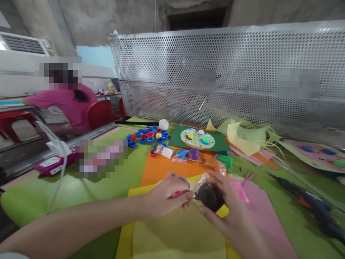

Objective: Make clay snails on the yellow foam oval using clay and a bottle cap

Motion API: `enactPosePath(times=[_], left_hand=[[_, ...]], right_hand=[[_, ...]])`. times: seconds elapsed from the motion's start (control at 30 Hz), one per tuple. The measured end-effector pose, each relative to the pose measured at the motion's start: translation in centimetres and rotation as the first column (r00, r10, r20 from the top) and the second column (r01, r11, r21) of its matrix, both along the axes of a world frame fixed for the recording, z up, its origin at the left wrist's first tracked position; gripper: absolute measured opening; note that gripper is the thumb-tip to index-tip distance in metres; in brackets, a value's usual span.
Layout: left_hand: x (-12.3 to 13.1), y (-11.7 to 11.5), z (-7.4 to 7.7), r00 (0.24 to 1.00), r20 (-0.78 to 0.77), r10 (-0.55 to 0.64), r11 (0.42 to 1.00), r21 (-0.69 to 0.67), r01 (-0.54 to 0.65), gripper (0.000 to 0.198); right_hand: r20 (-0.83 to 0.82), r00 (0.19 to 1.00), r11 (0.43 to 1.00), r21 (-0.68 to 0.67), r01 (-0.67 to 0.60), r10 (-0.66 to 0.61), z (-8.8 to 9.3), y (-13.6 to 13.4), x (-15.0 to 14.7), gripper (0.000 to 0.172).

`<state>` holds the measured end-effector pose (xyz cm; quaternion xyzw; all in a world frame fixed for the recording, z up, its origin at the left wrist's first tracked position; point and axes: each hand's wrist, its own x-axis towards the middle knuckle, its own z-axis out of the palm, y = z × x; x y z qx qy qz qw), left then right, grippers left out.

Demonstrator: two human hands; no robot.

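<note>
My right hand (229,205) cups a black lump (208,197) partly wrapped in a clear plastic bag. My left hand (168,196) is closed in a pinch on the edge of that bag (198,183), with something pink under its fingers. Both hands hover over a yellow sheet (175,233) lying on orange (161,167) and pink (262,212) sheets on the green table (54,194). Small bags of coloured clay (185,155) lie just beyond the hands.
Blue and red bottle caps (147,136) and a white ball (163,124) lie at the back. A round craft disc (197,138) sits on dark green felt. A glue gun (312,207) lies at right. A perforated metal screen (229,75) backs the table. A person in pink (67,104) sits far left.
</note>
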<state>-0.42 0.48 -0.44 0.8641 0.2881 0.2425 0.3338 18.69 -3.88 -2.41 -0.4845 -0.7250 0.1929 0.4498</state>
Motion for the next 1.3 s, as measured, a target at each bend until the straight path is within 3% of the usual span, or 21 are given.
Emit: enactPosePath(times=[0.1, 0.33, 0.6, 0.83, 1.07, 1.3], left_hand=[[-0.2, 0.1, 0.1, 1.000, 0.010, -0.012, 0.998, -0.057, 0.013, 0.038], [-0.4, 0.5, -0.2, 0.994, 0.041, -0.102, 0.986, -0.130, 0.106, 0.040], [-0.3, 0.4, -0.1, 0.982, 0.058, -0.182, 0.974, -0.129, 0.189, 0.043], [-0.3, 0.0, -0.2, 0.988, 0.089, -0.128, 0.980, -0.142, 0.139, 0.031], [-0.3, -0.1, -0.2, 0.985, 0.096, -0.144, 0.977, -0.143, 0.157, 0.023], [-0.2, 0.0, -0.4, 0.983, 0.099, -0.157, 0.980, -0.107, 0.167, 0.023]], right_hand=[[-0.116, 0.990, 0.991, -0.099, -0.089, 0.078, 0.7, 0.3, 0.2, 0.029], [-0.100, 0.991, 0.962, -0.250, -0.113, 0.090, 1.0, 1.3, 0.9, 0.032], [-0.126, 0.984, 0.959, -0.240, -0.151, 0.123, 1.2, 0.6, 0.7, 0.030], [-0.046, 0.991, 0.982, -0.134, -0.131, 0.126, 1.7, 0.5, 0.9, 0.027], [-0.073, 0.987, 0.957, -0.242, -0.159, 0.146, 1.6, 0.4, 0.4, 0.032], [-0.053, 0.983, 0.959, -0.213, -0.185, 0.178, 1.3, 0.3, 0.1, 0.025]])
